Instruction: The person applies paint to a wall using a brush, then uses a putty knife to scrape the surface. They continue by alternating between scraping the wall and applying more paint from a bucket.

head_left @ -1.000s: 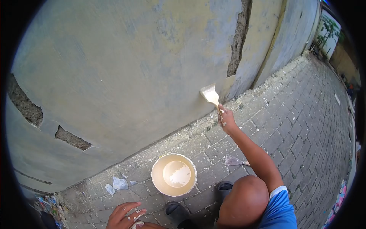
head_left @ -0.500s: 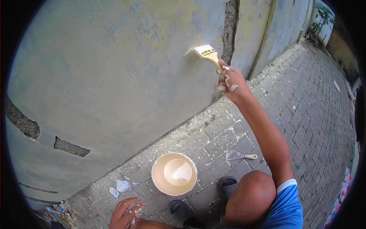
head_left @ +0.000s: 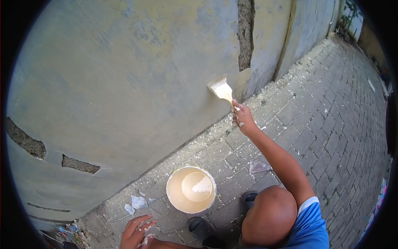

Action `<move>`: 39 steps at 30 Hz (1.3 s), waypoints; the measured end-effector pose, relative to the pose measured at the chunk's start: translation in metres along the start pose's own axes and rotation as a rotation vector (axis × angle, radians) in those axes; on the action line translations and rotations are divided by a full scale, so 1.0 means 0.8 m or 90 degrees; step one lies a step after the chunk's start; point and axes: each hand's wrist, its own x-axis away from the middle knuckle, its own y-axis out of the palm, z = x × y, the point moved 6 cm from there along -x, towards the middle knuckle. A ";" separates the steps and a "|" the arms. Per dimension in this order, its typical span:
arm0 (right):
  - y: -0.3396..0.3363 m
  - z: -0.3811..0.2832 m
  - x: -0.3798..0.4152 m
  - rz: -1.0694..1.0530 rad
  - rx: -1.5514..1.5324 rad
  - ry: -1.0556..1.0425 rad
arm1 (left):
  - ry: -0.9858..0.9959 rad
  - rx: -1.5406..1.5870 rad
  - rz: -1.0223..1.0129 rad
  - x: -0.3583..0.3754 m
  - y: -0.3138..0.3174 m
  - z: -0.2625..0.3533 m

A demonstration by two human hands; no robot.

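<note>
My right hand (head_left: 242,118), spotted with pale paint, is closed round the handle of a wide paint brush (head_left: 222,89). The bristles point up and left at the grey wall (head_left: 124,83), close to its base. My left hand (head_left: 136,233) is at the bottom of the view with its fingers apart, paint on them and nothing held. Between the hands a round bucket (head_left: 174,191) with cream-coloured liquid in it stands on the paving. A scraper (head_left: 259,167) lies right of the bucket, its handle hidden behind my right arm.
Broken wall flakes (head_left: 139,202) lie left of the bucket. Rough gaps (head_left: 246,37) show in the wall. My shoes (head_left: 200,228) and bent knee are near the bucket. Litter (head_left: 71,234) lies at the lower left. Grey paving (head_left: 327,124) runs off to the right.
My right hand and the brush have moved down the wall. My right arm now covers the scraper's handle. My left hand has hardly moved.
</note>
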 end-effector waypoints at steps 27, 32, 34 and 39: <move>0.028 -0.104 -0.008 -0.051 0.031 -0.149 | 0.006 -0.031 -0.011 -0.010 0.005 0.013; -0.042 0.046 -0.016 0.041 0.211 -0.027 | -0.014 -0.026 -0.011 -0.008 0.007 0.010; -0.076 0.102 -0.016 0.063 0.306 0.090 | 0.002 -0.045 0.004 -0.008 0.006 0.007; -0.083 0.120 -0.050 0.136 0.294 0.093 | 0.005 -0.047 0.029 0.007 0.005 0.006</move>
